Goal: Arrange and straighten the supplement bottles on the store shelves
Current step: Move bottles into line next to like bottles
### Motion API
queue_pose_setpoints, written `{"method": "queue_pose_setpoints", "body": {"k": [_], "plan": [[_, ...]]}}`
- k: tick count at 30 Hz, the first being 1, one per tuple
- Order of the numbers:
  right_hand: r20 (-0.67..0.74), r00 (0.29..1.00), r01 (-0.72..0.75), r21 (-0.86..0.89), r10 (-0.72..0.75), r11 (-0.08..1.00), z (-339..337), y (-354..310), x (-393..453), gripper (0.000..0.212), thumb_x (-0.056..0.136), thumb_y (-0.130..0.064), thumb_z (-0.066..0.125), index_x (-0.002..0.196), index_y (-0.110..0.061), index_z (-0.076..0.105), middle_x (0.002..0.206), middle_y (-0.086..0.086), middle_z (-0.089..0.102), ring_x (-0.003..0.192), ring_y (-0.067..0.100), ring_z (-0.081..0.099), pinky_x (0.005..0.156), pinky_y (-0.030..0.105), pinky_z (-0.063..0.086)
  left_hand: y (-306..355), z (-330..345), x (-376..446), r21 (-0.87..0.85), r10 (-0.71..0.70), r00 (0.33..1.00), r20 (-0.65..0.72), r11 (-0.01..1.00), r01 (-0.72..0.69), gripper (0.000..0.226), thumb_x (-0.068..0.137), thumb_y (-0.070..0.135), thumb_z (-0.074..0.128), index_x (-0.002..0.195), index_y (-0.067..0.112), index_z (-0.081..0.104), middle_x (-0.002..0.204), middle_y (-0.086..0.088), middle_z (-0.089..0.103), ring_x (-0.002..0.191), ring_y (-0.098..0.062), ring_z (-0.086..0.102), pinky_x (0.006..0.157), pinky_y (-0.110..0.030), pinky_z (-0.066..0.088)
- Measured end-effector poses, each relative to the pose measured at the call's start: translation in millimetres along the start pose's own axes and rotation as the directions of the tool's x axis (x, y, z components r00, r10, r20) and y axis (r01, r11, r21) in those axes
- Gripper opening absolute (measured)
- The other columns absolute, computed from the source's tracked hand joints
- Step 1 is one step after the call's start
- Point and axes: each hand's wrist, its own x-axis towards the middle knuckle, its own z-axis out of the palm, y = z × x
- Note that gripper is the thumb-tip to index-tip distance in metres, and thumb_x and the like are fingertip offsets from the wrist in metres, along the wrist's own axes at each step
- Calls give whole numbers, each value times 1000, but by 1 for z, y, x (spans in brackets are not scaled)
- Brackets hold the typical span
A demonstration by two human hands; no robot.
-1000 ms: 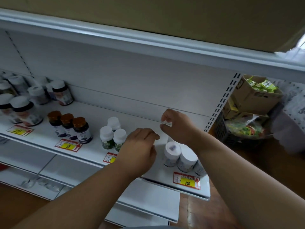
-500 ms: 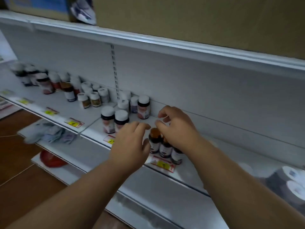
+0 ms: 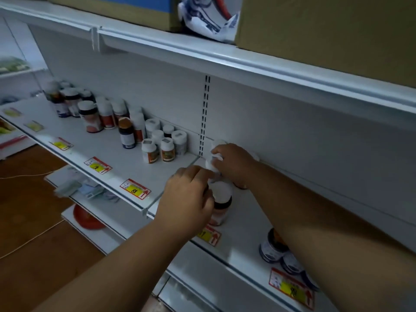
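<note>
Both hands are up at the middle shelf (image 3: 247,239), right around the slotted upright (image 3: 205,113) in the back panel. The left hand (image 3: 188,200) is wrapped around the side of a white-capped bottle (image 3: 221,200) with a dark band and orange label, fingers curled on it; the bottle stands upright near the front edge, just above a price tag (image 3: 209,235). The right hand (image 3: 234,163) is a bit further back, fingers pinched on a white bottle (image 3: 213,157) close to the back wall. It's blurry there, so I can't tell if that one is lifted or still on the shelf.

To the left there's a cluster of small white-lid bottles (image 3: 165,143), then a brown-capped dark bottle (image 3: 126,134), and a bunch of bigger ones (image 3: 90,115) trailing off toward the far end. On the right, under the right forearm, a couple of dark bottles (image 3: 273,246) sit at the shelf front by another tag (image 3: 291,287).

Cardboard boxes (image 3: 326,30) on the top shelf, wood floor (image 3: 27,221) below.
</note>
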Motion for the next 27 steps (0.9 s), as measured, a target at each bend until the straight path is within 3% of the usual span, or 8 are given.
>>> {"method": "queue_pose_setpoints", "body": {"k": [4, 10, 12, 15, 19, 21, 24, 27], "plan": [[84, 994, -41, -314, 71, 949, 18, -2, 32, 24, 87, -27, 59, 99, -6, 64, 100, 13, 60, 96, 29, 58, 77, 32, 48, -30, -1, 12, -28, 23, 1000, -7, 999, -23, 32, 74, 17, 60, 106, 14, 66, 102, -7, 64, 87, -29, 58, 73, -38, 48], [19, 989, -131, -353, 148, 926, 29, -5, 49, 19, 89, -23, 62, 89, -5, 57, 85, 7, 51, 76, 18, 48, 55, 26, 31, -80, -4, 32, -65, 185, 983, -2, 981, -185, 30, 75, 14, 64, 105, 9, 66, 97, -10, 63, 86, -32, 58, 72, -42, 48], [-53, 980, -199, -220, 192, 955, 30, -8, 46, 19, 86, -20, 65, 80, -9, 50, 81, 7, 52, 72, 19, 50, 55, 26, 34, -97, -6, 40, -88, 229, 973, -22, 969, -230, 30, 76, 13, 66, 105, 7, 66, 96, -11, 63, 85, -33, 57, 73, -40, 47], [-303, 913, -199, 251, 272, 947, 20, -17, 30, 21, 79, -17, 72, 80, -16, 51, 76, 0, 53, 67, 14, 52, 56, 25, 41, -116, -12, 49, -171, 248, 968, -45, 953, -252, 33, 80, 19, 63, 111, 6, 64, 103, -11, 63, 94, -33, 57, 81, -39, 47], [-363, 815, -40, 742, 451, 669, 2, -40, -18, 15, 75, -24, 70, 82, -21, 57, 81, 0, 61, 73, 16, 61, 64, 30, 50, -117, -17, 54, -432, 161, 986, -33, 887, -160, 48, 86, 43, 53, 123, 13, 53, 114, -4, 55, 106, -18, 50, 88, -22, 34], [-388, 783, 38, 810, 486, 585, 1, -53, -46, 10, 72, -24, 66, 79, -20, 60, 77, 0, 62, 73, 19, 61, 65, 37, 50, -108, -17, 49, -588, 158, 987, 6, 800, -124, 54, 87, 51, 46, 128, 16, 49, 117, -2, 52, 107, -16, 50, 89, -24, 38], [-442, 743, 125, 830, 504, 543, 2, -75, -86, 7, 72, -16, 63, 78, -16, 61, 69, -4, 63, 66, 12, 60, 57, 28, 49, -86, -15, 38, -699, 254, 966, 50, 700, -148, 58, 89, 55, 41, 129, 15, 48, 119, -1, 53, 110, -17, 51, 93, -40, 45], [-495, 690, 94, 785, 528, 613, -1, -87, -127, 7, 76, -20, 65, 82, -17, 63, 67, -4, 64, 59, 10, 58, 48, 23, 45, -55, -9, 26, -765, 356, 929, 100, 625, -157, 60, 87, 56, 43, 129, 13, 49, 119, -3, 56, 110, -20, 54, 90, -44, 46]]}}
